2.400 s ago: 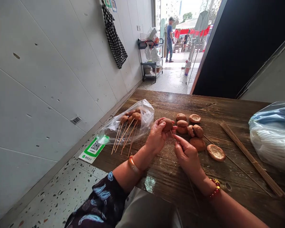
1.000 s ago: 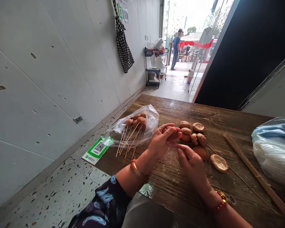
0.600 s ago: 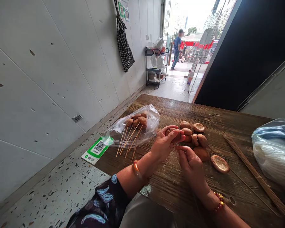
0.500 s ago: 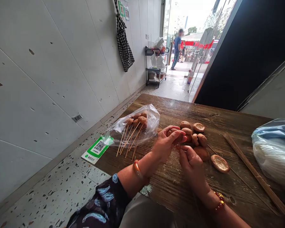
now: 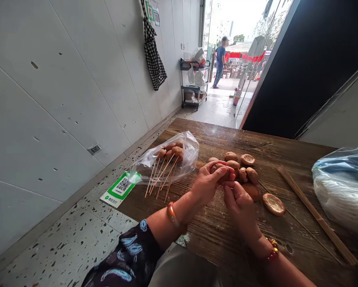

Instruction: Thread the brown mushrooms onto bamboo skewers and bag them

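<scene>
At a dark-stained wooden table (image 5: 274,137) beside a pale grey panelled wall (image 5: 62,59), you grip a round brown mushroom cap (image 5: 217,168) in your left hand (image 5: 208,179), its thumb and fingers clamped around the sides, over the middle of the tabletop. Your right hand (image 5: 240,199) meets it from below, thumb and fingers pinched together close under the cap; whether anything sits between them cannot be made out. Just beyond and to the right of your hands lies a cluster of loose brown mushrooms (image 5: 252,175), while one broad, pale-centred cap (image 5: 273,204) rests hollow side up nearer you, over a single thin wooden skewer (image 5: 313,234). Further right, a long bundle of slender brown skewers (image 5: 316,215) slants across the boards near a bulging clear plastic bag of white strands (image 5: 343,195). To your left, an open, crumpled transparent bag (image 5: 190,147) holds skewered brown mushrooms (image 5: 177,151), their bare sticks pointing toward you, next to a green-and-white QR code card (image 5: 117,191) at the table's corner. Beyond, a person in a blue shirt (image 5: 220,59) stands outside the bright doorway, past a grey wheeled cart (image 5: 193,87).
</scene>
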A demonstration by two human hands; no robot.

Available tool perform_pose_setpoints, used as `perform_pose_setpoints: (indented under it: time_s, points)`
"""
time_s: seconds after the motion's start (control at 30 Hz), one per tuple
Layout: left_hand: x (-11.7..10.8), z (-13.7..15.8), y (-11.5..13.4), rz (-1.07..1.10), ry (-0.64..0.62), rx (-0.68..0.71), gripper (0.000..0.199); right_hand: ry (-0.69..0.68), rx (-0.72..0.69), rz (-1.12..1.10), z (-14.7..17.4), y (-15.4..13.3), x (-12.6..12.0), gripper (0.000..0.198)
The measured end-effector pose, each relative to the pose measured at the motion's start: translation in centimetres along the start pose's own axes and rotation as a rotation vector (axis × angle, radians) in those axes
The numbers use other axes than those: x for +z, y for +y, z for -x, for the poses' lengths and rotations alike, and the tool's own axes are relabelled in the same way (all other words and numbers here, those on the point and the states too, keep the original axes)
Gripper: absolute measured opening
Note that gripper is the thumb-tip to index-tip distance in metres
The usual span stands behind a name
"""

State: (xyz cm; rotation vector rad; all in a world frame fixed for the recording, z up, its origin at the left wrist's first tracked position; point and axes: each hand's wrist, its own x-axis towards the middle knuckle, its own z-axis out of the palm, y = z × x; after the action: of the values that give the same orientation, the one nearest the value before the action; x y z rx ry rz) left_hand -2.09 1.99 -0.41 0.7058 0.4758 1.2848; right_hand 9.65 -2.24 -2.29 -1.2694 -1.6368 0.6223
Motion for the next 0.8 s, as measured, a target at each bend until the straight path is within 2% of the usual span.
perform_pose_setpoints:
  time_s: [0.33, 0.6, 0.8]
  points:
    - [0.1, 0.2, -0.4, 0.009, -0.013, -0.012, 0.029, 0.019, 0.010, -0.008, -0.2, 0.4, 0.2, 0.026]
    - [-0.2, -0.1, -0.4, -0.016, 0.041, -0.031, 0.033, -0.054, 0.067, -0.208, -0.5, 1.2, 0.4, 0.030]
    - [-1.0, -0.7, 0.6, -0.005, 0.117, -0.007, 0.036, -0.128, 0.068, -0.239, -0.4, 1.5, 0.5, 0.033]
